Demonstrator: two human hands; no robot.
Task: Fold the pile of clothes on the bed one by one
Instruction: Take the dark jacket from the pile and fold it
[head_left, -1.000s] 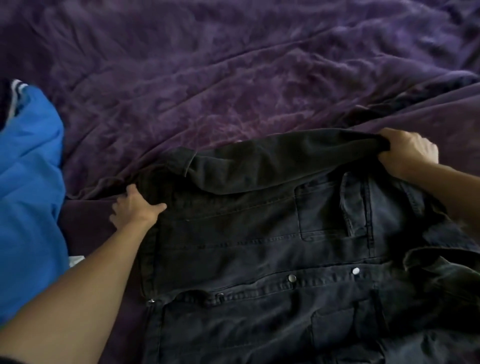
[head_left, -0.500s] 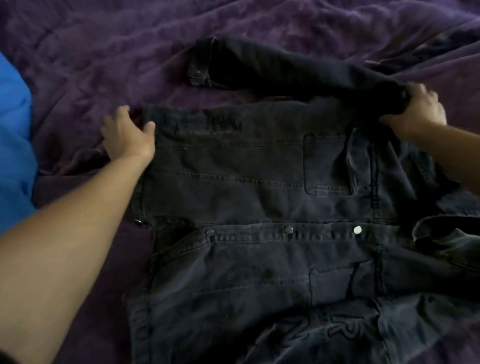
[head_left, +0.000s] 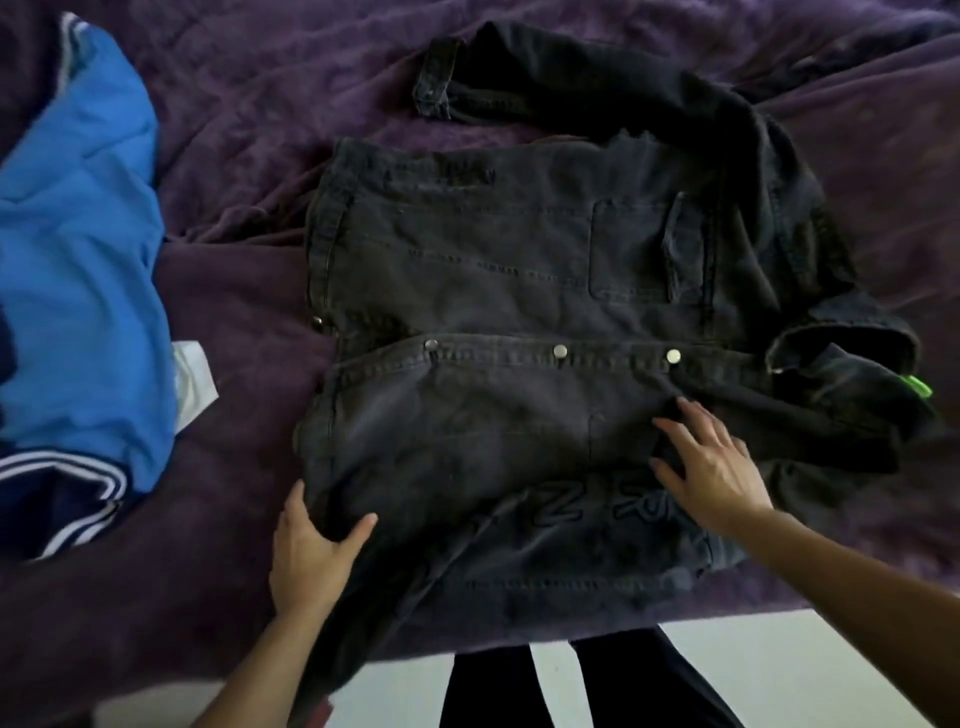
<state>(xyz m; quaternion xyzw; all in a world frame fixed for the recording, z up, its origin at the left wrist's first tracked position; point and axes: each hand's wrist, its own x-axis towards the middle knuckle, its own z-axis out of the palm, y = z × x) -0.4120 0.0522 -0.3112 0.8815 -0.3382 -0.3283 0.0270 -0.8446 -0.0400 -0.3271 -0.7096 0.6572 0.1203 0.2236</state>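
Black denim makes up the jacket (head_left: 519, 291), which is laid front-up and sideways across the purple bedspread (head_left: 249, 104), with its hem turned to the left and its collar to the right. A placket with three metal snaps (head_left: 560, 352) is seen running across the middle. One sleeve (head_left: 597, 88) is flung out beyond the far side of the body, cuff pointing left. The near side is draped over the bed's near edge, and raised lettering is seen on the cloth there. A bright green tag (head_left: 917, 387) is seen at the bunched collar.

The jacket's near left corner is gripped by the left hand (head_left: 311, 556): the cloth is pinched between the thumb on top and the fingers at its edge. The right hand (head_left: 711, 467) is laid flat on the jacket below the placket, fingers straight and spread, with nothing held.

Well apart to the left, a blue garment (head_left: 78, 234) is heaped. A navy garment with white stripes (head_left: 57, 499) lies just beside it at the near end, and a white label (head_left: 195, 376) shows at its right edge. A strip of bare bedspread is seen between this heap and the jacket. More rumpled bedspread lies open beyond the sleeve and to the right of the collar. Below the bed's edge a pale floor (head_left: 550, 680) and the person's dark-trousered legs (head_left: 483, 686) are seen.
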